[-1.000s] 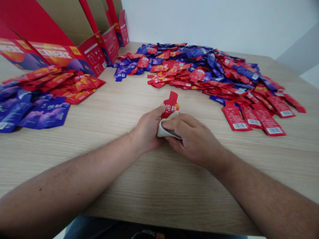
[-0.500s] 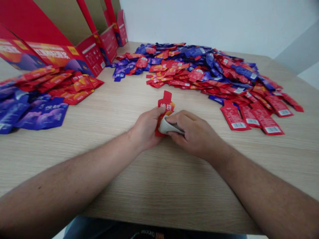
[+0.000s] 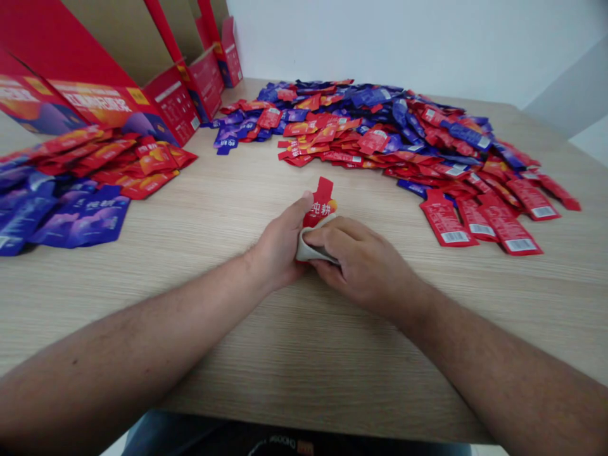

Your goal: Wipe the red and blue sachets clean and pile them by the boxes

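Near the middle of the table, my left hand (image 3: 281,244) grips a red pouch (image 3: 321,206) by its left edge, thumb on the printed front. The pouch's narrow spout end points away from me. My right hand (image 3: 368,263) is closed on a folded pale grey cloth (image 3: 308,248), which lies against the lower part of the pouch and covers it. Both hands are close together, low over the wooden surface.
A large heap of red and blue pouches (image 3: 375,126) spreads across the back and right of the table (image 3: 304,354). Overlapping red pouches (image 3: 152,158) and blue pouches (image 3: 85,215) lie at the left, before open red boxes (image 3: 114,107).
My right hand and the cloth have slid slightly left and down over the pouch. The pouch has tilted a little, its spout end shifting right.
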`<action>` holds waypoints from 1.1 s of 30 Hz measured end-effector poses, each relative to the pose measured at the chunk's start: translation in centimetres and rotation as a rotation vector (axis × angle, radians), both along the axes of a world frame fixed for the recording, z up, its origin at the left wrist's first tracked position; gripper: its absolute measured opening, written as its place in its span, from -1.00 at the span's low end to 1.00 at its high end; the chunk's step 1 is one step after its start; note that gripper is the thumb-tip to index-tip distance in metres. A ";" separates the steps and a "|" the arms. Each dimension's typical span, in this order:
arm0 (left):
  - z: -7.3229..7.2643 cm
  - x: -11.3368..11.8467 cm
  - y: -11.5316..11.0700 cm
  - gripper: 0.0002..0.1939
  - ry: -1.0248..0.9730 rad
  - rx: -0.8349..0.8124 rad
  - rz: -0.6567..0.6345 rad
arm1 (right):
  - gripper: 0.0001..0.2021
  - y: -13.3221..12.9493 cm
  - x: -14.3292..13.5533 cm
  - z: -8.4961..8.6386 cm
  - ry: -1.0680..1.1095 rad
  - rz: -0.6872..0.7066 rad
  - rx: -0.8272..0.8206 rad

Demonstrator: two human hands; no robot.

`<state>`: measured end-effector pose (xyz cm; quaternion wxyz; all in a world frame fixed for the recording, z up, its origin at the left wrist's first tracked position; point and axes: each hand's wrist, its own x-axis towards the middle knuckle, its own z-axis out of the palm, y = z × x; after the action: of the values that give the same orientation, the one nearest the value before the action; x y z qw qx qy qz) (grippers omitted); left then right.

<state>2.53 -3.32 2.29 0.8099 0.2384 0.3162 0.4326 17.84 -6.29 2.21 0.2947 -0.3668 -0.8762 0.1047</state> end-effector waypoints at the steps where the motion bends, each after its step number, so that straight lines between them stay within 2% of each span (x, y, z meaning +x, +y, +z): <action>1: 0.0 0.0 0.0 -0.52 0.003 0.003 0.000 | -0.73 0.1 0.1 0.0 0.000 -0.004 0.002; 4: 0.1 0.1 -0.1 -0.56 -0.009 0.005 0.011 | -0.71 0.3 0.3 -0.2 0.051 -0.146 0.030; 6: 0.1 0.1 -0.2 -0.56 -0.010 -0.009 0.017 | -0.71 0.3 0.2 -0.2 0.064 -0.180 0.029; 10: 0.1 0.0 -0.1 -0.56 0.071 -0.085 0.029 | -0.74 -0.2 -0.2 0.1 -0.034 0.033 -0.052; 13: -0.1 0.0 0.2 -0.68 0.103 -0.092 0.070 | -0.74 0.1 0.3 0.3 -0.086 0.118 -0.099; 16: -0.1 0.0 0.7 -0.74 0.089 -0.050 0.133 | -0.72 1.3 1.6 0.2 -0.077 0.033 -0.072; 19: 0.1 -0.2 1.1 -0.70 0.105 -0.060 0.164 | -0.71 2.4 2.6 -0.3 -0.026 -0.121 -0.022; 21: 0.1 -0.4 1.3 -0.68 0.118 -0.060 0.174 | -0.71 2.6 2.8 -0.5 0.001 -0.168 -0.008; 23: 0.0 -0.7 1.5 -0.68 0.108 -0.044 0.182 | -0.71 2.4 2.5 -0.7 0.004 -0.155 -0.010; 28: -0.4 -1.1 2.0 -0.73 0.104 -0.081 0.222 | -0.73 1.6 1.7 -0.4 -0.069 0.017 -0.064; 33: -0.2 -0.9 1.8 -0.71 0.080 -0.071 0.170 | -0.72 1.1 1.3 0.0 0.012 -0.122 0.022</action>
<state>1.61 -1.48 2.08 0.7650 0.1991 0.3826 0.4783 19.18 -5.18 2.24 0.3097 -0.4158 -0.8515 0.0790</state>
